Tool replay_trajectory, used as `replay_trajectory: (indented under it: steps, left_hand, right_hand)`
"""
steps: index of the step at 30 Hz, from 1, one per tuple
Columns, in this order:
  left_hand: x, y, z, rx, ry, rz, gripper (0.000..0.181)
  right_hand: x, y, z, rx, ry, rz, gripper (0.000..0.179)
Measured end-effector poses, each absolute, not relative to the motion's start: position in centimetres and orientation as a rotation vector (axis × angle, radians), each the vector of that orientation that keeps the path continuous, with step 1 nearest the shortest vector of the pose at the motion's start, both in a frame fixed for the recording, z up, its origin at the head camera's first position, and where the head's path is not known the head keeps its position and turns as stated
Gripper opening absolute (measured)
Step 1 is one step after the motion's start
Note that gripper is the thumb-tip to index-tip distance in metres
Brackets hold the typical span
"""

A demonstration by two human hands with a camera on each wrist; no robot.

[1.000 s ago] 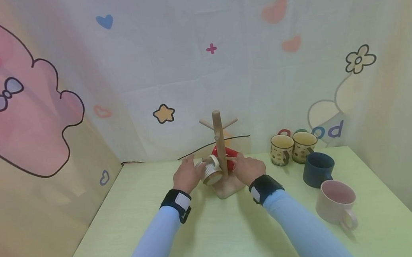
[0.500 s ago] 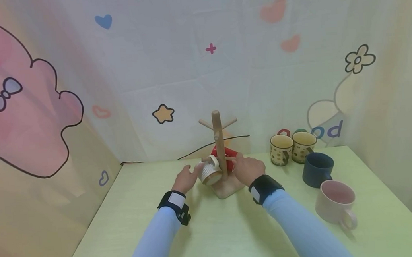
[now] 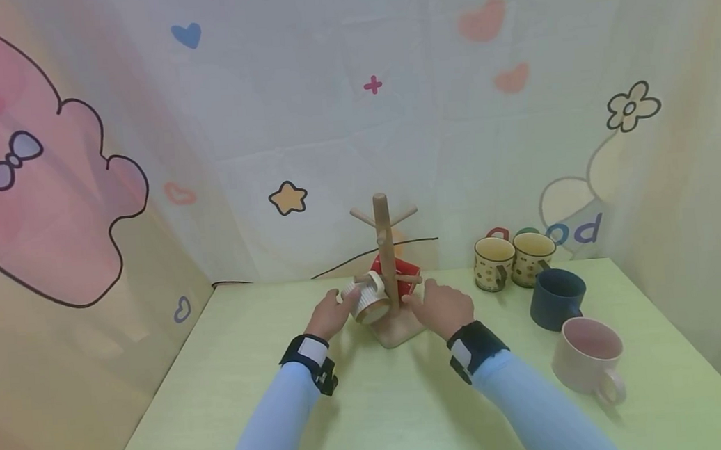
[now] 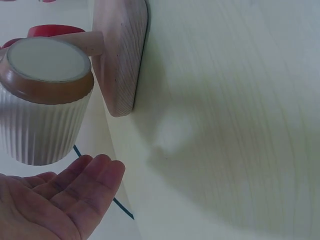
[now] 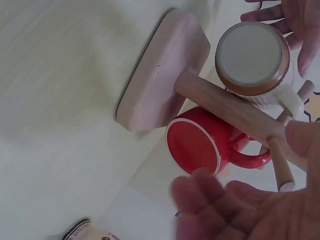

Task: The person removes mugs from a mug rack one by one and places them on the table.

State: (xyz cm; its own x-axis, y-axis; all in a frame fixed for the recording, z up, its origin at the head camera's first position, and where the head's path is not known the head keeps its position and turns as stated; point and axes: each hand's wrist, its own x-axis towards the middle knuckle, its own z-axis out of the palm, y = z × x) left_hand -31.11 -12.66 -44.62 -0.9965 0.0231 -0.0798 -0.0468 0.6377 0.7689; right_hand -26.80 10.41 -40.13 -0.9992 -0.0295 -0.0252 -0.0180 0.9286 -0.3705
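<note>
A wooden mug tree (image 3: 385, 251) stands at the back middle of the table. On its lower pegs hang a white ribbed mug (image 3: 369, 306) with a brown base band, at the left, and a red mug (image 5: 192, 142), partly hidden behind the post in the head view. Both mugs hang tilted by their handles. My left hand (image 3: 329, 314) is beside the white mug; in the left wrist view its fingers (image 4: 87, 187) lie extended, apart from the mug. My right hand (image 3: 444, 310) hovers by the right peg, its fingers (image 5: 200, 187) loosely bent near the red mug, holding nothing.
To the right stand two cream patterned mugs (image 3: 493, 263), a dark blue mug (image 3: 554, 302) and a pink mug (image 3: 586, 355). Upper pegs (image 3: 404, 215) of the tree carry no mugs. A printed curtain (image 3: 329, 129) hangs behind the table (image 3: 386, 411).
My right hand has let go at the right peg and drawn back slightly to the right, exposing the peg's end. My left hand has eased off the white mug, which stays hanging.
</note>
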Motion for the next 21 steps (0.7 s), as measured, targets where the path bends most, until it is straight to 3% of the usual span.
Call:
replay_trajectory:
  steps: [6, 13, 21]
  left_hand:
    - [-31.2, -12.5, -44.7, -0.004, 2.762, 1.311, 0.084]
    - [-31.3, -12.2, -44.8, -0.032, 2.705, 1.342, 0.088]
    - [-31.4, -11.9, -45.0, -0.072, 2.637, 1.405, 0.086]
  right_hand:
    - [-25.3, 10.4, -40.5, -0.083, 2.999, -0.554, 0.070]
    - [-24.6, 9.5, -41.8, -0.240, 2.967, -0.483, 0.037]
    - [-23.8, 8.6, -42.9, -0.150, 2.972, -0.606, 0.054]
